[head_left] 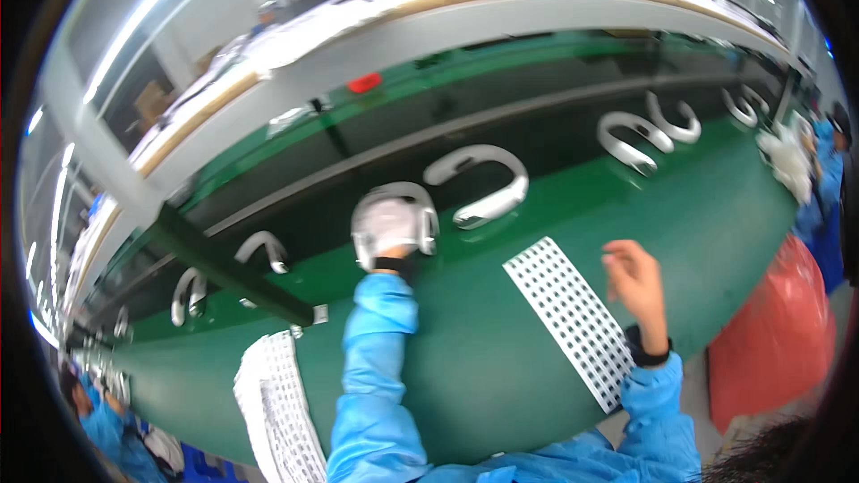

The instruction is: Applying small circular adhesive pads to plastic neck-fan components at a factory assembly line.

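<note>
My left hand [388,222], in a pale glove and smeared by motion, reaches over a white U-shaped neckband device [429,225] on the green belt. The device curves around the hand; whether the fingers grip it cannot be made out. My bare right hand [637,279] hovers over the right part of the green work surface, its fingers loosely bent and nothing visible in them. Close beside it lies a white sheet with rows of small dark labels [570,322]. Another white neckband device [497,207] rests just right of my left hand.
More white neckbands [633,141] line the belt on both sides. A stack of label sheets [279,402] lies left of my left forearm. A dark green post [228,259] slants across the belt. Overhead runs a shelf [501,7]. A red bag [774,331] stands at right; co-workers sit at both ends.
</note>
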The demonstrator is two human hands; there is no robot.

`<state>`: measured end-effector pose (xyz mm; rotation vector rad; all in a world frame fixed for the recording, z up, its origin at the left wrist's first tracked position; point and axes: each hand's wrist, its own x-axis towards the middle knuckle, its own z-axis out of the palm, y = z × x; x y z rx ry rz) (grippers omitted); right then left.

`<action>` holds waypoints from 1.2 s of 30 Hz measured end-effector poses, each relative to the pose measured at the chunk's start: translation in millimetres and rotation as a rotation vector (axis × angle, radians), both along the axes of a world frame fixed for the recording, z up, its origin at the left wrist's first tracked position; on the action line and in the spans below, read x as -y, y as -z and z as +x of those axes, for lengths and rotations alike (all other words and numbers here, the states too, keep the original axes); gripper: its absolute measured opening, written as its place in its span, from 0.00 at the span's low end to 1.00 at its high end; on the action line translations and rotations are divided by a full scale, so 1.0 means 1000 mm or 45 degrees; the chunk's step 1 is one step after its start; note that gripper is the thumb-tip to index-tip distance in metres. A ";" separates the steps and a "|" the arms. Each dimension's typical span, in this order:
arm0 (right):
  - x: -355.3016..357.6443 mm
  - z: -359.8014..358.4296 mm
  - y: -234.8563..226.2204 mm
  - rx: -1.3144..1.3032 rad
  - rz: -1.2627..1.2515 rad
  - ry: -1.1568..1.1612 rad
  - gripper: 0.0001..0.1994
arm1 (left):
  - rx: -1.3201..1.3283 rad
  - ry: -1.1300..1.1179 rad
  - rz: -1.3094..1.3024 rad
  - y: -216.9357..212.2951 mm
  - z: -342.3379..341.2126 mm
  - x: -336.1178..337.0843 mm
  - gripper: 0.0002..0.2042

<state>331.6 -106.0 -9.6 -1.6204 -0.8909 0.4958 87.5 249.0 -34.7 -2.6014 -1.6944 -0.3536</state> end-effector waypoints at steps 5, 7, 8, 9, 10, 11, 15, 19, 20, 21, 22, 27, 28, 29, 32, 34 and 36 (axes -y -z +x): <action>-0.007 0.001 0.046 0.788 -0.306 -0.133 0.07 | 0.236 -0.439 -0.244 0.032 -0.055 -0.043 0.25; -0.010 -0.008 0.049 0.684 -0.371 -0.169 0.08 | 0.215 -0.372 -0.353 0.041 -0.051 -0.047 0.23; -0.013 -0.014 0.053 0.719 -0.382 -0.139 0.09 | 0.216 -0.360 -0.355 0.044 -0.059 -0.049 0.23; -0.016 -0.016 0.058 0.756 -0.389 -0.113 0.10 | 0.651 -0.157 -0.724 0.043 -0.070 -0.049 0.18; -0.020 -0.016 0.063 0.762 -0.455 -0.167 0.11 | 1.082 0.063 -1.086 0.042 -0.075 -0.051 0.14; -0.019 -0.016 0.065 0.767 -0.451 -0.164 0.11 | 1.086 0.068 -1.082 0.044 -0.074 -0.052 0.14; -0.023 -0.009 0.065 0.750 -0.569 -0.211 0.11 | 2.063 0.128 -1.346 0.016 -0.041 -0.008 0.04; -0.037 0.002 0.054 0.701 -0.607 -0.399 0.11 | 2.143 0.557 -1.279 -0.047 -0.035 0.072 0.12; -0.034 0.007 0.055 0.684 -0.647 -0.378 0.10 | 2.046 0.619 -1.160 -0.054 -0.027 0.090 0.13; -0.036 0.009 0.053 0.670 -0.664 -0.375 0.09 | 1.943 0.667 -1.011 -0.066 -0.026 0.110 0.14; -0.036 0.014 0.056 0.621 -0.680 -0.410 0.08 | 1.964 0.727 -1.034 -0.074 -0.022 0.128 0.15; -0.033 -0.002 0.050 0.434 -0.680 -0.287 0.08 | 1.821 0.798 -1.019 -0.094 -0.036 0.185 0.21; -0.034 -0.005 0.048 0.531 -0.694 -0.304 0.09 | 1.741 0.785 -0.950 -0.098 -0.037 0.191 0.23; -0.034 -0.006 0.048 0.628 -0.709 -0.319 0.09 | 1.660 0.771 -0.884 -0.101 -0.039 0.195 0.24; -0.034 -0.002 0.044 0.661 -0.705 -0.360 0.08 | 1.256 0.801 -0.448 -0.101 -0.040 0.200 0.19; -0.037 -0.004 0.035 0.518 -0.778 -0.347 0.08 | 1.115 0.906 0.022 -0.096 -0.040 0.199 0.20; -0.040 -0.005 0.031 0.349 -0.831 -0.348 0.10 | 0.911 0.951 0.224 -0.092 -0.044 0.197 0.22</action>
